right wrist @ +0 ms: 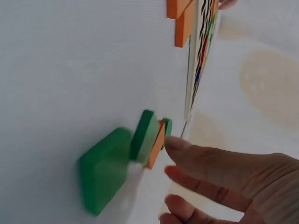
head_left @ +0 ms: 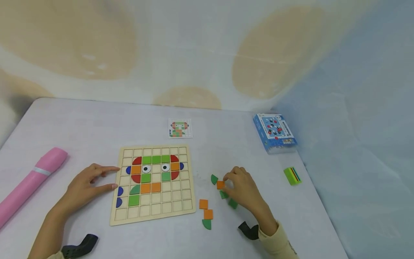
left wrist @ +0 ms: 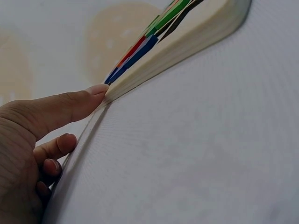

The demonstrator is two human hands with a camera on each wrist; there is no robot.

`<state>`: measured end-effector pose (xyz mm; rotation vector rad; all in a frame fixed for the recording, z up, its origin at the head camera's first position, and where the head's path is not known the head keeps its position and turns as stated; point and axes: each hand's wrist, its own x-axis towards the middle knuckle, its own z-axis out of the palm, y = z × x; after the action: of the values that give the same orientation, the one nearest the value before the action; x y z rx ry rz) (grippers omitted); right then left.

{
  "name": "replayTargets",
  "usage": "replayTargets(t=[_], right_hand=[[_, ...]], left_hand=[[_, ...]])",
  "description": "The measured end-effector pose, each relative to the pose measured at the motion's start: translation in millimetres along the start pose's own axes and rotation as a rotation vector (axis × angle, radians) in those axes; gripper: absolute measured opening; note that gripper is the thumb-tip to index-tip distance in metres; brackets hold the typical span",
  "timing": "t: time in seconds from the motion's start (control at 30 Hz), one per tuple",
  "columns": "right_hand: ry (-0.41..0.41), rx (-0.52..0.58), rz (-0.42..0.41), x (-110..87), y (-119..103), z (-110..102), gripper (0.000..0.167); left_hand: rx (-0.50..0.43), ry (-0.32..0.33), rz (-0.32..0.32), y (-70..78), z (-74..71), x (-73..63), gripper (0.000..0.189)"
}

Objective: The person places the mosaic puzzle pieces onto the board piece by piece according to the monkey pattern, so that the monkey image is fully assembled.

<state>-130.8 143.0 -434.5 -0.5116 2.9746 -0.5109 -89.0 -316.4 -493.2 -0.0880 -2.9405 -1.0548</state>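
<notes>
A wooden grid board (head_left: 151, 217) holds coloured tiles: red and blue rounded pieces, green and orange squares and two eye tiles. At its left edge, my left hand (head_left: 84, 185) rests with straight thumb and index finger touching the rim. In the left wrist view, the thumb (left wrist: 70, 105) presses the board's side. Right of the board, my right hand (head_left: 243, 189) pinches an orange square tile (head_left: 220, 185) at its edge between thumb and index finger. Green tiles (head_left: 233, 203) lie around that tile. In the right wrist view, the thumb (right wrist: 205, 161) partly covers the pieces.
Two loose orange squares (head_left: 203, 204) and a green quarter-round (head_left: 206, 224) lie right of the board. A pattern card (head_left: 180, 128) lies behind it. Farther right are a blue box (head_left: 275, 133) and a lime-green stack (head_left: 292, 176). A pink roll (head_left: 32, 183) lies left.
</notes>
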Motion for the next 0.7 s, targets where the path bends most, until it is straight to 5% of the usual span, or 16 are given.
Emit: replayTargets(t=[0.2,0.53,0.7], right_hand=[[-0.074,0.042,-0.001,-13.5,9.5,1.8,0.025],[-0.077,0.014,-0.035,-19.5,10.7,6.3,0.027],[-0.070,0.014,-0.141,-16.9,15.9,7.1,0.027]], left_hand=[[-0.007,-0.004,-0.008,0.7,-0.4,-0.4,0.051],[-0.012,-0.005,-0.011,-0.7,1.7,-1.2,0.052],[-0.008,0.000,-0.009,-1.0,1.4,-0.5,0.051]])
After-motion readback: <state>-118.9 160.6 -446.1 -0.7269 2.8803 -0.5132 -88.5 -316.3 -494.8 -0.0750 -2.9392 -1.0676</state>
